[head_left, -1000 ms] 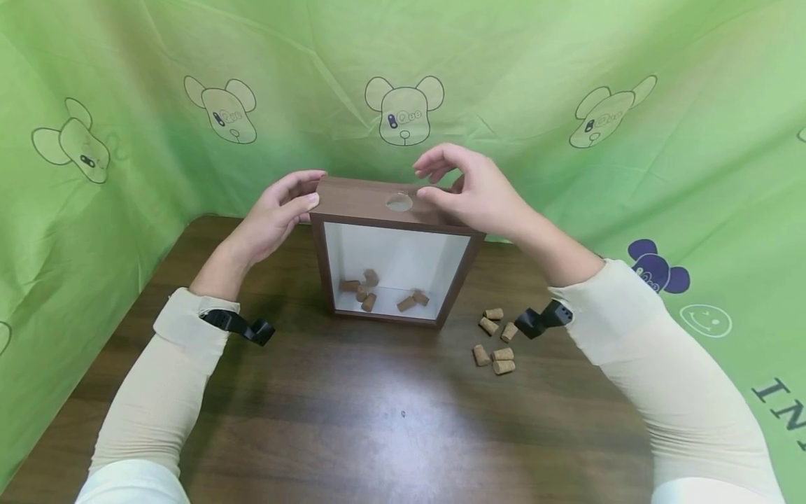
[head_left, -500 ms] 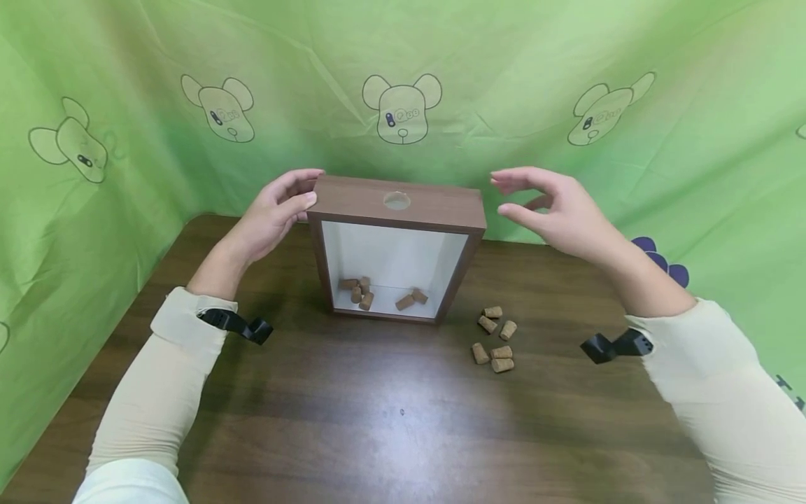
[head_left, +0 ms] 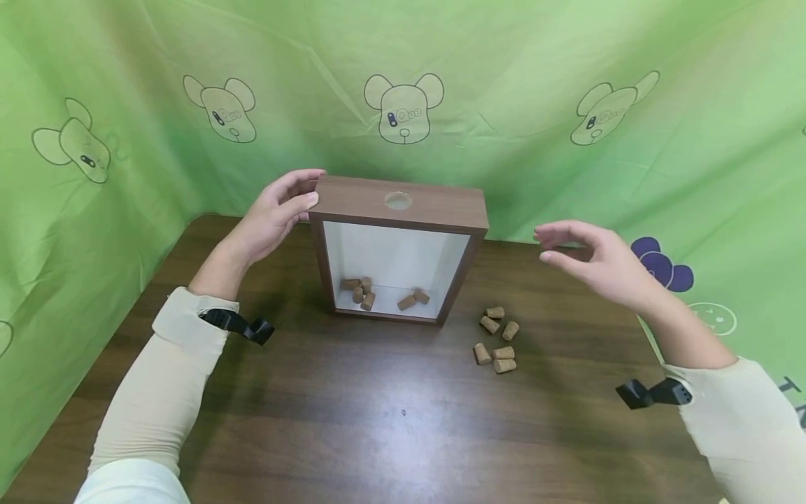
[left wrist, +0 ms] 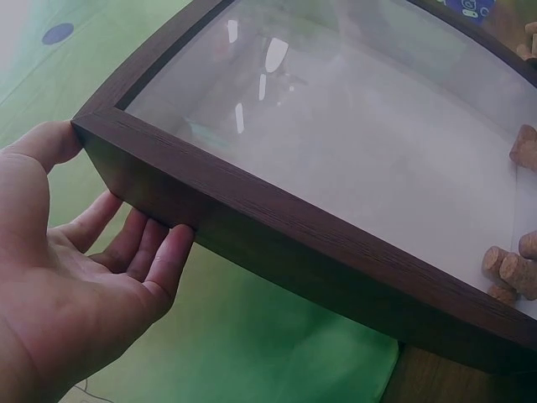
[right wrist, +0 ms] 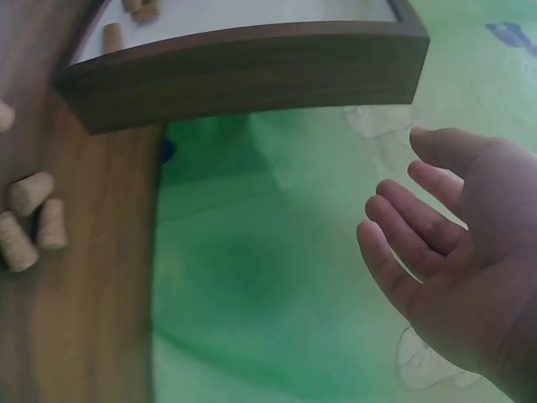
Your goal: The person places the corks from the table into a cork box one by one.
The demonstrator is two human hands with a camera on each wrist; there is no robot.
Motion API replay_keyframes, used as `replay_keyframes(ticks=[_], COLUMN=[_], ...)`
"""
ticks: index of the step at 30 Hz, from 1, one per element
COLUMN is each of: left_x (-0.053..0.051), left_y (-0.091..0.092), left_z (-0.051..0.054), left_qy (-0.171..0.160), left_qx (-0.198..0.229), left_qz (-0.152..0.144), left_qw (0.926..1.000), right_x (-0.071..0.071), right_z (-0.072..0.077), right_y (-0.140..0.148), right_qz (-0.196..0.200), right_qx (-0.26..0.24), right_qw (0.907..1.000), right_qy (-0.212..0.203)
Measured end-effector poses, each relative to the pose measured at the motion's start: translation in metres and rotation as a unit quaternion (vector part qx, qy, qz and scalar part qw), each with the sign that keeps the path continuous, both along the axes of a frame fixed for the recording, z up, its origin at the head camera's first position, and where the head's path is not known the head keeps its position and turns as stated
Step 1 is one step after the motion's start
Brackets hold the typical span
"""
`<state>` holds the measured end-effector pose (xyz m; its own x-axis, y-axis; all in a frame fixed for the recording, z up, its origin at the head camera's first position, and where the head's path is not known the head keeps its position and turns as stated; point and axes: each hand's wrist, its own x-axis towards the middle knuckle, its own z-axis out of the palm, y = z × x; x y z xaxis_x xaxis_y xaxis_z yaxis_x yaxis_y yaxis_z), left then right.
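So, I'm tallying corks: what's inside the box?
Inside the box, at least six corks show at the bottom: four clustered left, two right. The left ones partly cover each other, and the frame hides anything right behind its lower edge.

Shadow box (head_left: 443, 208) is on the table (head_left: 302, 399), curtain (head_left: 403, 45) behind, corks (head_left: 368, 302) down inside (two bunches), loose corks (head_left: 503, 353) to its right, left hand (head_left: 272, 210) at its left end, right hand (head_left: 595, 259) off right.

Right hand (head_left: 607, 267) now well right of the box (head_left: 443, 204) (lower, too), one cork (head_left: 366, 283) inside down among its neighbours.
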<state>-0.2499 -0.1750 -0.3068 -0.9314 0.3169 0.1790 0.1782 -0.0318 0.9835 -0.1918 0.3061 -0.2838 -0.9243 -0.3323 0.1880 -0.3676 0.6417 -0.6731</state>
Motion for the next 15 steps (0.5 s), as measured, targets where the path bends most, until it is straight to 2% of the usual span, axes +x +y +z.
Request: replay_keyframes(ticks=[11, 15], left_x=[0.001, 0.001], left_y=[0.001, 0.000], left_z=[0.002, 0.002], left_qy=[-0.003, -0.003], left_qx=[-0.004, -0.006], left_qz=[0.000, 0.001], left_qw=[1.0000, 1.0000], right_x=[0.021, 0.027], right_z=[-0.056, -0.077], right_y=[0.031, 0.037], right_qz=[0.029, 0.026], right_qx=[-0.009, -0.016], right_qw=[0.9993, 0.9992], right_qy=[-0.023, -0.028])
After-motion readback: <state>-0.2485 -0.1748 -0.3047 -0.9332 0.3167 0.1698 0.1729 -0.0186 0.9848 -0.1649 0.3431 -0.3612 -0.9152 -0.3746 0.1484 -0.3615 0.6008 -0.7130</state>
